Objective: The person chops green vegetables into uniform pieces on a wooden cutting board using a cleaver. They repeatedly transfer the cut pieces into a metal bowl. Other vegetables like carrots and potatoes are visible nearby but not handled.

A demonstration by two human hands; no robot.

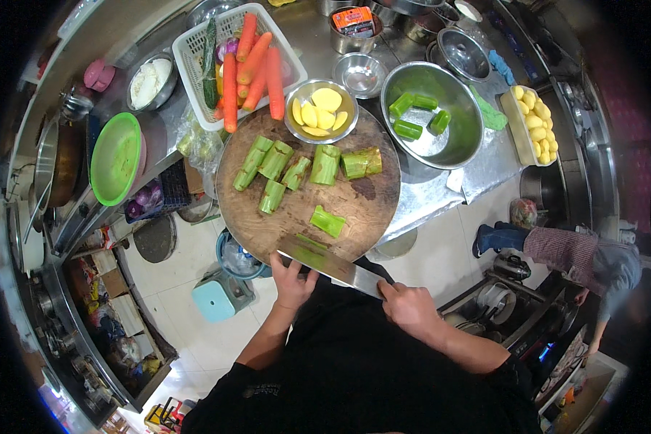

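My right hand (408, 307) grips the handle of a cleaver (331, 268), its broad blade pointing up and left over the near edge of a round wooden chopping board (366, 217). My left hand (293, 281) is at the blade's far end by the board's edge; whether its fingers touch the blade or hold something cannot be told. Just beyond the blade lies a sliver of green stem (311, 242), partly hidden. A peeled green piece (327, 221) is above it. Several thick green stem chunks (325, 164) with skin lie across the board's far half.
A steel bowl of yellow slices (321, 111) overlaps the board's far edge. Right of it stands a large steel basin (464, 130) with peeled green pieces. A white basket (187, 54) holds carrots and cucumber. Peeled potatoes fill a tray (512, 127). Another person (569, 252) stands at right.
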